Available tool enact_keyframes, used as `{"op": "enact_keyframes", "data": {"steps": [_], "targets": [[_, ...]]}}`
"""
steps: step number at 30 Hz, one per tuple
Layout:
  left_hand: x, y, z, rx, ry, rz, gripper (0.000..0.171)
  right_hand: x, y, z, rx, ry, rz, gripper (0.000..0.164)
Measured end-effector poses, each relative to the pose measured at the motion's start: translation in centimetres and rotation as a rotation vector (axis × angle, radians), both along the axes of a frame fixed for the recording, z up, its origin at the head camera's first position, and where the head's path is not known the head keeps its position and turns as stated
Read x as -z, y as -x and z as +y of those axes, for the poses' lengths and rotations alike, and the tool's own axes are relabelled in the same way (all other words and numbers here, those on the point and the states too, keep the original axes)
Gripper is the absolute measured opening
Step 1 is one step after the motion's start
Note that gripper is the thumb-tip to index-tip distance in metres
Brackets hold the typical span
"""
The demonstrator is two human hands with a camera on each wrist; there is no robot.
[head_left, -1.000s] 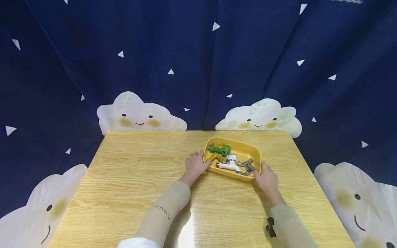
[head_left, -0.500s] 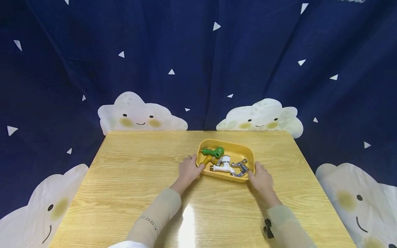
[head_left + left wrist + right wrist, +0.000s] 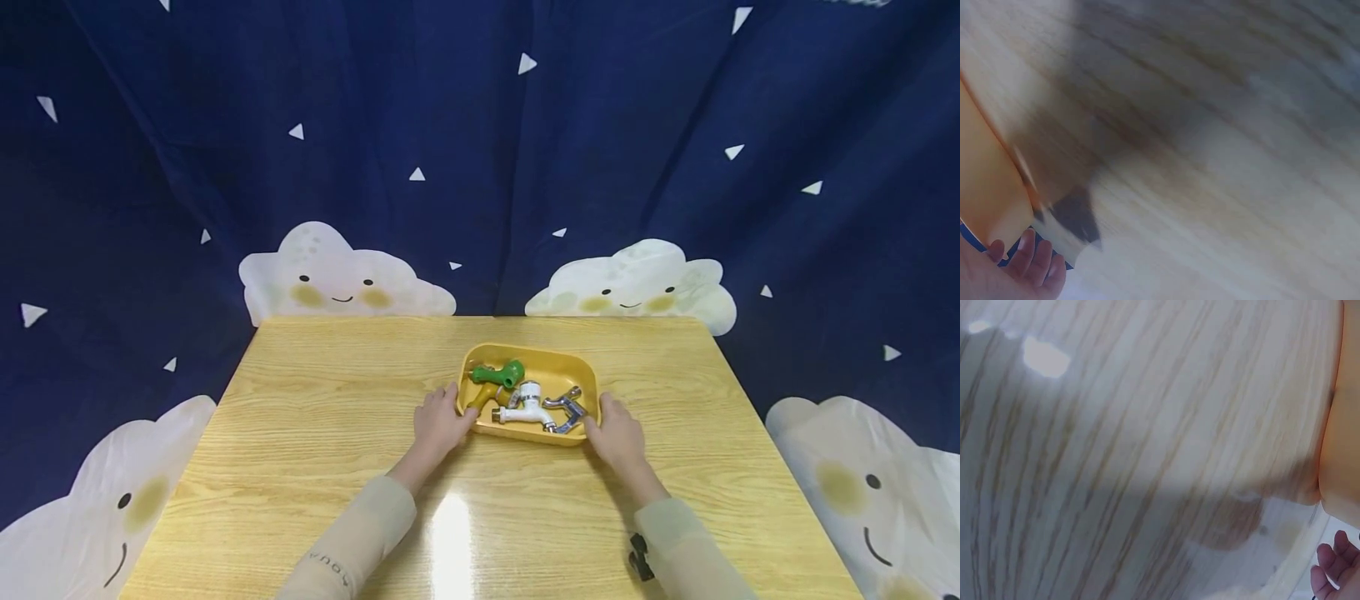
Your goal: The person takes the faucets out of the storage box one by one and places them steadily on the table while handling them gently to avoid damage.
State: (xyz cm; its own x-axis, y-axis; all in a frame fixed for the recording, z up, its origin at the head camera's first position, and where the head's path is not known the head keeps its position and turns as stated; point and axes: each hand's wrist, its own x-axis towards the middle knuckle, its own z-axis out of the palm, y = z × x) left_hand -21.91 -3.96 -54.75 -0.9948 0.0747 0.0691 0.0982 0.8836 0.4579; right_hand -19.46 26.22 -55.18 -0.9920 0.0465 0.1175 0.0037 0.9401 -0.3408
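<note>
A yellow plastic tray point(image 3: 555, 362) sits on the wooden table, slightly right of centre in the head view. My left hand point(image 3: 441, 421) grips its left end, thumb over the rim. At the opposite end, my right hand point(image 3: 618, 435) holds the near right corner the same way. Inside lie a green tap point(image 3: 491, 377), a yellow tap point(image 3: 486, 395) partly under its neighbours, a white tap point(image 3: 525, 413) and a chrome tap point(image 3: 573, 412). Both wrist views catch the tray's outer wall point(image 3: 991, 181) at the edge, with curled fingertips beside it.
The wooden table point(image 3: 337, 400) reaches back to a dark blue curtain point(image 3: 465, 125) printed with clouds and white triangles. A bright light reflection lies on the table near the front. A small black clip-like object point(image 3: 640, 557) is at the right sleeve.
Both hands have shifted the tray leftward and slightly nearer, turning it a little straighter. The taps have travelled along inside it, and the grip at both ends is kept.
</note>
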Motion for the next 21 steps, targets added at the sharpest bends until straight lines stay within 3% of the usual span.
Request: {"op": "enact_keyframes", "data": {"steps": [14, 21], "targets": [[0.4, -1.5, -2.2, -0.045, -0.009, 0.017, 0.052, 0.2, -0.1, -2.2, -0.026, 0.005, 0.006, 0.026], [0.4, -2.1, -3.3, -0.049, -0.004, 0.036, 0.047, 0.1, -0.4, -3.4, -0.049, 0.014, 0.031, 0.025]]}}
